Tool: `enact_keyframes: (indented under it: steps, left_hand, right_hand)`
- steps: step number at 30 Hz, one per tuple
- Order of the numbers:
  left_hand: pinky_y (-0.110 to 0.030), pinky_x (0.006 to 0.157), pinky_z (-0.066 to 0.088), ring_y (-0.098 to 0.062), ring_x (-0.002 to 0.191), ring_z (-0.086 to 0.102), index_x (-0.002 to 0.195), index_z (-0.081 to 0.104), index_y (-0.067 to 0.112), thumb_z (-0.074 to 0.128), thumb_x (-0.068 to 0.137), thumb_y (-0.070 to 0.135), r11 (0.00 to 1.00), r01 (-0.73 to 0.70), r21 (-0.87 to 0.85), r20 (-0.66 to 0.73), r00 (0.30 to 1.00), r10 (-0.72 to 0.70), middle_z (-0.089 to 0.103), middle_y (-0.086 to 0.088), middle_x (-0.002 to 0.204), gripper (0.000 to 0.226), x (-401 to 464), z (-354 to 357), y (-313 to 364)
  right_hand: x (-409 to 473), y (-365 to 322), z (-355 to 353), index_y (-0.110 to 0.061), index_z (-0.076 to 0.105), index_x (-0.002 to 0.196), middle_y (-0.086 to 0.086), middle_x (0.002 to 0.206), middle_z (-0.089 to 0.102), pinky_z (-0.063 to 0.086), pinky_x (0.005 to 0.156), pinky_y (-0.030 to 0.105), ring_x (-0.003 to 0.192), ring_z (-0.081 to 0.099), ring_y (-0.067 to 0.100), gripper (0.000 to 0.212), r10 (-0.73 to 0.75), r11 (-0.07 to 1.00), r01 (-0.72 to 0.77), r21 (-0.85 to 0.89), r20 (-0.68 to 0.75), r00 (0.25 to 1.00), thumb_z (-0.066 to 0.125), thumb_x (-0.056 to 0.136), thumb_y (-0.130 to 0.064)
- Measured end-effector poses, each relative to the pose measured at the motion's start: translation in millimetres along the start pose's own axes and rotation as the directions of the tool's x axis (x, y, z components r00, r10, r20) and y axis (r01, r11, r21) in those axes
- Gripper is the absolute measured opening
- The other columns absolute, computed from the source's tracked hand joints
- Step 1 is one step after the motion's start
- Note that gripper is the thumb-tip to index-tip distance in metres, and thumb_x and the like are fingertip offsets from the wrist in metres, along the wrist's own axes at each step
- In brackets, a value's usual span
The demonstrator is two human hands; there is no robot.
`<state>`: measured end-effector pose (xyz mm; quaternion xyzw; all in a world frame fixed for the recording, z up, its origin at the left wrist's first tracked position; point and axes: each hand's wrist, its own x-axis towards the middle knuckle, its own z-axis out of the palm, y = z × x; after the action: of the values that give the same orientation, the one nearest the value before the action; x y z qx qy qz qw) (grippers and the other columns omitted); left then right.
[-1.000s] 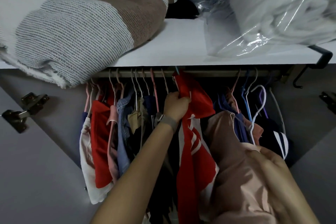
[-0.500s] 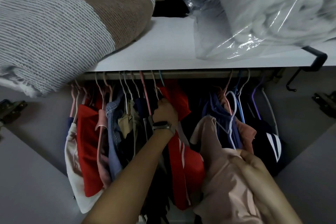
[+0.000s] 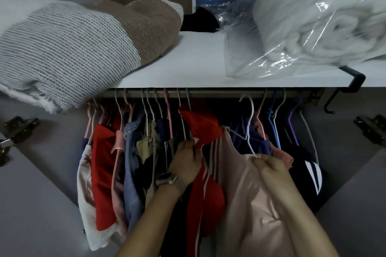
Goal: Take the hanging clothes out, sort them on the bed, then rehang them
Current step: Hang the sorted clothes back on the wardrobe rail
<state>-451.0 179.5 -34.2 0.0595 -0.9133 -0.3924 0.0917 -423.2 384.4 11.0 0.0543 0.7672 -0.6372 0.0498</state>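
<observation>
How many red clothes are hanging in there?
2. One red top hangs at the left; a red jacket with white stripes hangs in the middle, gripped by the left hand. Others may be hidden.

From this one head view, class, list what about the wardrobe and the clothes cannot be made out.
- Lower hems of the hanging clothes: cut off by the bottom edge and covered by both forearms.
- Dark garments behind the red garment: lost in shadow.
- Right hand grip: its fingers fold into the pink garment, so what it holds is unclear.
- Bed: out of view.

White shelf (image 3: 188, 69) bears knit blanket (image 3: 69, 48) and bagged blanket (image 3: 317, 21)
</observation>
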Motion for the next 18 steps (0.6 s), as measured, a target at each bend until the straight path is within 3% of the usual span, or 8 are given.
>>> enact_keyframes:
  steps: [4, 6, 8, 10, 12, 15, 18]
  left_hand:
    - [-0.003, 0.076, 0.039, -0.001, 0.094, 0.058, 0.117, 0.058, 0.019, 0.048, 0.094, 0.012, 0.979, 0.049, -0.198, -0.100, 0.993, -0.069, 0.058, 0.003, 0.113, 0.026, -63, -20, -10]
    - [-0.002, 0.072, 0.041, 0.000, 0.085, 0.061, 0.100, 0.061, 0.028, 0.052, 0.091, 0.006, 0.968, 0.076, -0.238, -0.141, 0.984, -0.112, 0.065, 0.005, 0.100, 0.025, -89, -29, -22]
    - [-0.007, 0.076, 0.045, -0.002, 0.083, 0.064, 0.088, 0.060, 0.034, 0.053, 0.088, 0.001, 0.959, 0.128, -0.253, -0.146, 0.975, -0.169, 0.067, 0.008, 0.092, 0.033, -105, -33, -39]
    - [-0.013, 0.082, 0.047, -0.004, 0.085, 0.064, 0.084, 0.060, 0.036, 0.053, 0.087, -0.003, 0.955, 0.161, -0.249, -0.185, 0.960, -0.210, 0.068, 0.011, 0.091, 0.039, -114, -39, -55]
    - [-0.009, 0.079, 0.046, 0.000, 0.086, 0.063, 0.085, 0.062, 0.033, 0.053, 0.086, -0.003, 0.951, 0.178, -0.252, -0.228, 0.944, -0.237, 0.069, 0.014, 0.086, 0.037, -121, -48, -66]
    - [-0.008, 0.075, 0.046, 0.009, 0.081, 0.061, 0.083, 0.063, 0.033, 0.054, 0.084, -0.002, 0.948, 0.195, -0.250, -0.271, 0.926, -0.263, 0.068, 0.023, 0.081, 0.036, -124, -64, -83]
    - [-0.013, 0.079, 0.047, 0.005, 0.084, 0.061, 0.085, 0.063, 0.032, 0.053, 0.083, -0.005, 0.941, 0.221, -0.256, -0.342, 0.890, -0.302, 0.069, 0.013, 0.085, 0.038, -125, -81, -101]
  right_hand:
    - [37, -26, 29, -0.004, 0.067, 0.083, 0.014, 0.071, 0.062, 0.047, 0.065, 0.032, 0.067, 0.058, 0.023, 0.026, -0.153, 0.986, 0.153, -0.064, -0.009, 0.988, 0.047, 0.097, -0.016]
    - [60, -35, 56, -0.002, 0.062, 0.082, 0.006, 0.068, 0.057, 0.042, 0.057, 0.019, 0.063, 0.054, 0.015, 0.028, -0.217, 0.968, 0.216, -0.124, 0.010, 0.976, 0.044, 0.098, -0.016]
    - [83, -35, 84, -0.006, 0.057, 0.078, 0.000, 0.066, 0.053, 0.036, 0.045, 0.008, 0.064, 0.051, 0.013, 0.028, -0.232, 0.951, 0.234, -0.202, 0.032, 0.972, 0.039, 0.099, -0.013]
    - [103, -22, 106, -0.009, 0.053, 0.071, 0.001, 0.068, 0.054, 0.035, 0.045, 0.009, 0.068, 0.053, 0.017, 0.034, -0.187, 0.940, 0.197, -0.278, 0.062, 0.980, 0.036, 0.099, -0.012]
    - [114, -3, 120, -0.005, 0.059, 0.074, 0.009, 0.075, 0.061, 0.040, 0.052, 0.019, 0.072, 0.057, 0.020, 0.034, -0.121, 0.934, 0.138, -0.328, 0.074, 0.990, 0.036, 0.099, -0.010]
    - [120, 13, 127, -0.005, 0.058, 0.073, 0.007, 0.074, 0.059, 0.037, 0.050, 0.021, 0.073, 0.057, 0.021, 0.031, -0.111, 0.925, 0.129, -0.357, 0.070, 0.991, 0.038, 0.096, -0.006]
    - [125, 14, 126, -0.004, 0.065, 0.093, 0.008, 0.091, 0.063, 0.040, 0.065, 0.022, 0.081, 0.057, 0.021, 0.025, -0.083, 0.897, 0.129, -0.422, 0.124, 0.989, 0.040, 0.097, -0.009]
